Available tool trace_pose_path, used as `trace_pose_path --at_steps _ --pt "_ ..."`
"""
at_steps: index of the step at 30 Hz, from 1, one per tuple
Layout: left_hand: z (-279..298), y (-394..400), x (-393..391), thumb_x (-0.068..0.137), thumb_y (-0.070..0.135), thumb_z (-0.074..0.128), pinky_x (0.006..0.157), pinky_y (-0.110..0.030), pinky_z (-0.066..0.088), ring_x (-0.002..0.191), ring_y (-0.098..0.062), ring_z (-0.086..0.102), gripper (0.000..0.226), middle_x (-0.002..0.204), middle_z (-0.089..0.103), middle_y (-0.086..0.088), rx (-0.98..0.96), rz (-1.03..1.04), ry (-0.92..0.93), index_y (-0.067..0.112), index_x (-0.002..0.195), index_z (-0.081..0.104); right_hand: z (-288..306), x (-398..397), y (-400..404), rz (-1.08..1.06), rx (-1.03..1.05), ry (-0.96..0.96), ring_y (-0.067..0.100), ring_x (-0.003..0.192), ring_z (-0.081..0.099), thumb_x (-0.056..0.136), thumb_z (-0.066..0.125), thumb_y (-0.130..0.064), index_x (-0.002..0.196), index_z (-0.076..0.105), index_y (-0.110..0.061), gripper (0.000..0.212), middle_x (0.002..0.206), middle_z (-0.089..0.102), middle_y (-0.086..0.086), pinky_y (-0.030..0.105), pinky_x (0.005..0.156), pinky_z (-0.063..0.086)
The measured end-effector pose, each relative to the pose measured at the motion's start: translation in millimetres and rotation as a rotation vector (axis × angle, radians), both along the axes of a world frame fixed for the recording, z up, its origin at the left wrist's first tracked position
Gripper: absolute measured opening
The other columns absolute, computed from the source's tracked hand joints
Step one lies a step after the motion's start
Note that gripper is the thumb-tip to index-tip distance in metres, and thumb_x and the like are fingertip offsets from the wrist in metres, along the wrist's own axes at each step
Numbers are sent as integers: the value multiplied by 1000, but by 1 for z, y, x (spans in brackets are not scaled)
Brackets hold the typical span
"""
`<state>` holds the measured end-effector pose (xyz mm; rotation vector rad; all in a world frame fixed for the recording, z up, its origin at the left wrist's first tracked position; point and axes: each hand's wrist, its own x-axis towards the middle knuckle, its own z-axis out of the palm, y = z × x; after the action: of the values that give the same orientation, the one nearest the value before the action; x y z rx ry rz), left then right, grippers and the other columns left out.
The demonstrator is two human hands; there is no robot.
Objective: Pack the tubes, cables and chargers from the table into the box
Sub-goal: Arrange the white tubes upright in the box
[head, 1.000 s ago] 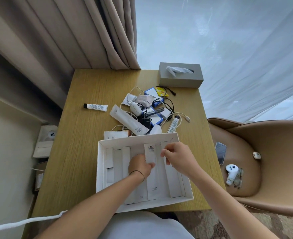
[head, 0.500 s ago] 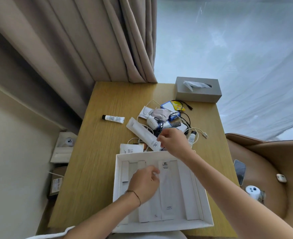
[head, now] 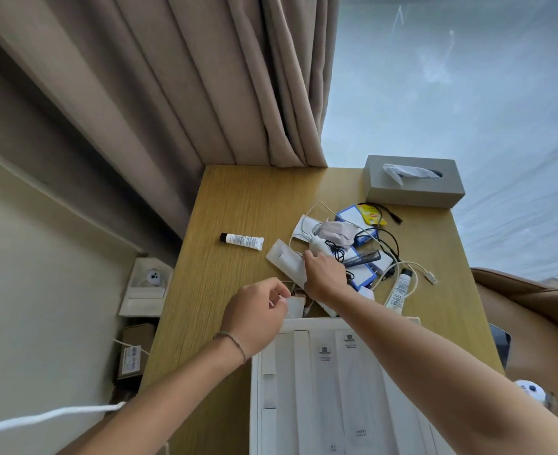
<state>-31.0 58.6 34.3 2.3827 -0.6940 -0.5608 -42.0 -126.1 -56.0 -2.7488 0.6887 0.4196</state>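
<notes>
The open white box [head: 255,389] stands at the table's near edge with flat white tubes [head: 353,389] lying in it. Behind it is a pile: a long white tube [head: 279,256], a white charger [head: 318,245], white cable [head: 413,267], black cable [head: 390,239] and a black-capped tube [head: 400,289]. A small black-capped tube [head: 242,241] lies apart at the left. My right hand [head: 325,274] grips the long white tube, fingertips beside the charger. My left hand [head: 258,310] hovers with loosely curled fingers at a small white packet [head: 294,307], holding nothing visible.
A grey tissue box [head: 412,188] stands at the far right corner of the wooden table [head: 238,198]. In the pile are a black comb [head: 362,257], a face mask [head: 335,232], blue boxes [head: 349,214] and a yellow sachet [head: 371,214]. Brown chair [head: 533,307] with a phone [head: 500,343] at right. Curtains behind.
Both hands have left the box and moved forward to the pile. My right hand has come onto the long white tube; my left hand has come up to the small white packet.
</notes>
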Motion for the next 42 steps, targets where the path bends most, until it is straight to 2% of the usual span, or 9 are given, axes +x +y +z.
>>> trace_pose_path --at_steps 6,11,14,18,22,26,30,38,42 --pt "-26 4 32 91 23 57 66 -28 57 77 -1 62 14 79 65 17 62 -5 29 31 89 68 -8 10 4 54 -95 -43 33 95 67 70 78 -20 115 51 -17 52 97 71 6 35 61 40" --pt "-51 4 50 90 17 58 69 -28 57 79 -2 62 17 84 65 18 112 -49 49 31 92 68 13 9 1 -38 16 -101 32 86 66 72 73 -21 95 66 -16 25 86 65 6 34 62 46" --pt "-69 2 54 90 12 59 72 -27 56 86 -7 63 22 92 66 14 152 -119 42 28 100 69 33 5 -2 -125 159 -164 32 79 64 75 66 -21 84 68 -12 13 79 64 7 33 58 44" --pt "-89 -6 60 87 8 60 80 -32 55 96 -12 60 30 102 60 11 198 -209 62 29 107 66 63 -11 -5 -239 334 -313 25 78 64 80 69 -17 87 67 -12 9 88 71 5 33 65 49" --pt "-102 -17 64 82 24 74 86 -32 50 105 -13 56 36 112 61 8 277 -386 46 31 114 62 89 -36 -5 -484 711 -396 22 80 71 85 69 -12 86 59 -20 13 96 76 3 36 69 54" --pt "-109 -24 62 75 29 75 75 -29 40 97 -17 57 36 105 63 6 333 -487 -100 30 108 61 105 -62 -9 -653 970 -484 26 79 71 85 70 -4 107 64 -11 24 94 78 9 38 71 55" --pt "-109 -26 62 74 26 73 68 -29 37 85 -18 56 27 93 61 6 332 -519 -93 29 95 57 117 -83 -11 -624 1074 -536 22 89 73 83 69 6 114 70 -14 37 97 79 4 36 77 55" --pt "-85 -19 64 87 24 68 59 -26 39 78 -19 58 5 85 59 8 100 -266 -27 22 92 68 121 -134 -5 -631 1010 -564 19 94 75 84 75 -4 107 75 -10 23 99 80 2 33 83 54" --pt "-55 -10 58 93 19 64 57 -31 54 75 -17 65 7 88 65 0 -110 -72 -5 16 98 67 102 -173 10 -633 992 -466 16 91 76 87 77 -14 102 77 -12 16 96 80 -1 32 83 57"
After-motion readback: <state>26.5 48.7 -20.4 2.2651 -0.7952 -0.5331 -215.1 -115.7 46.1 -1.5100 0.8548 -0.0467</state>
